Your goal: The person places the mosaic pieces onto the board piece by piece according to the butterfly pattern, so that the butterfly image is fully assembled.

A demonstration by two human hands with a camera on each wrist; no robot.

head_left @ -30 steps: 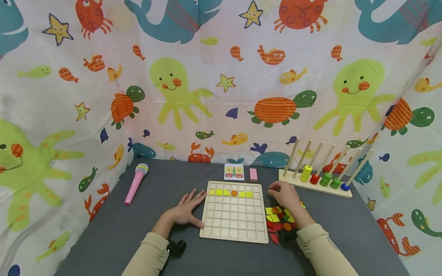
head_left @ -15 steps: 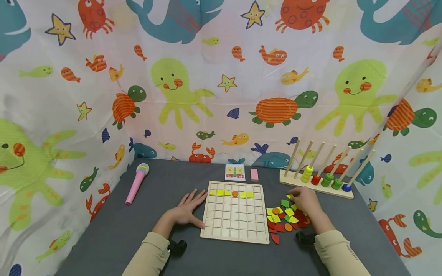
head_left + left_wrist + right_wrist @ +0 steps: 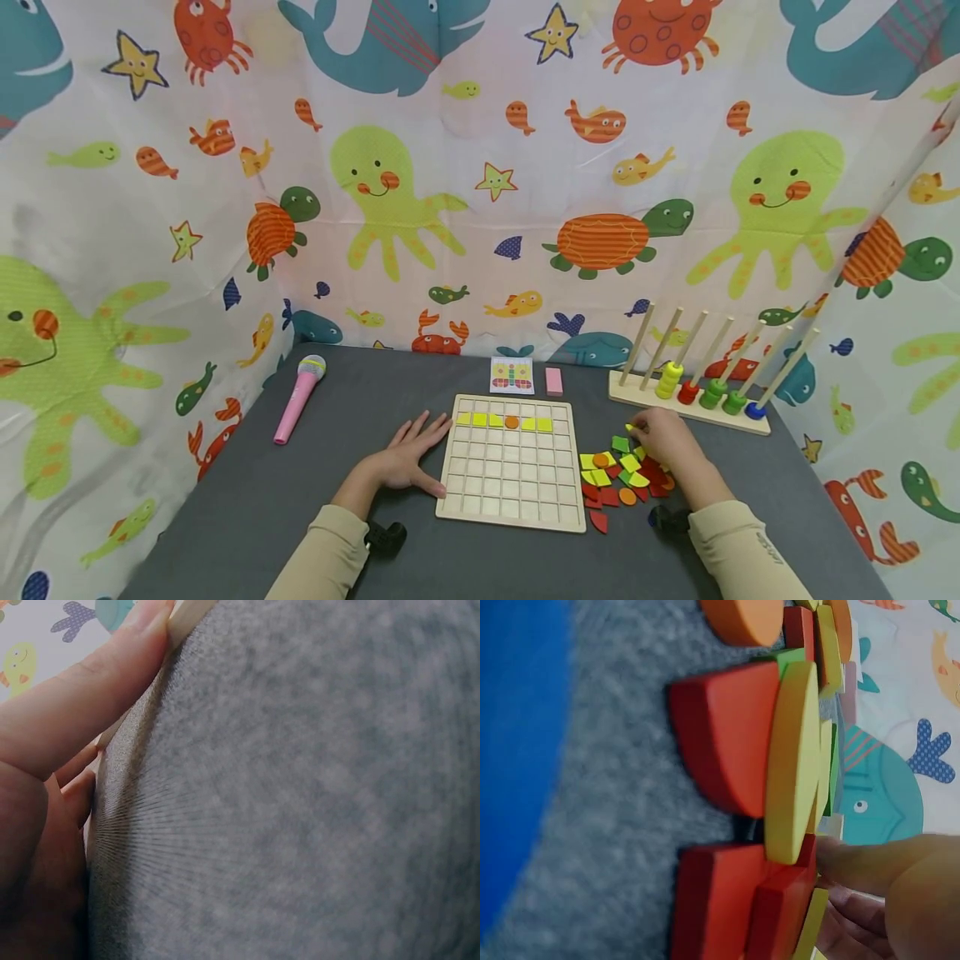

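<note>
A square wooden grid board [image 3: 510,479] lies on the table, with a row of yellow squares and one orange disc near its far edge. My left hand [image 3: 401,462] is spread beside the board's left edge, its thumb [image 3: 90,697] touching the rim. To the right of the board, my right hand [image 3: 667,437] pinches a small yellow piece [image 3: 631,427] at the far side of a pile of flat coloured pieces [image 3: 628,480]. In the right wrist view, red quarter pieces [image 3: 739,739] and a yellow curved piece [image 3: 791,765] hide part of the right hand's fingers.
Behind the board lie a butterfly pattern card [image 3: 512,376] and a pink block [image 3: 553,382]. A peg stand with coloured rings [image 3: 690,403] is at the back right. A pink toy microphone [image 3: 298,400] lies at the left. A patterned curtain [image 3: 450,208] surrounds the table.
My right hand has moved right, from beside the board's far right corner to the pile's far side, where a yellow piece now shows at its fingertips. The left hand stays put.
</note>
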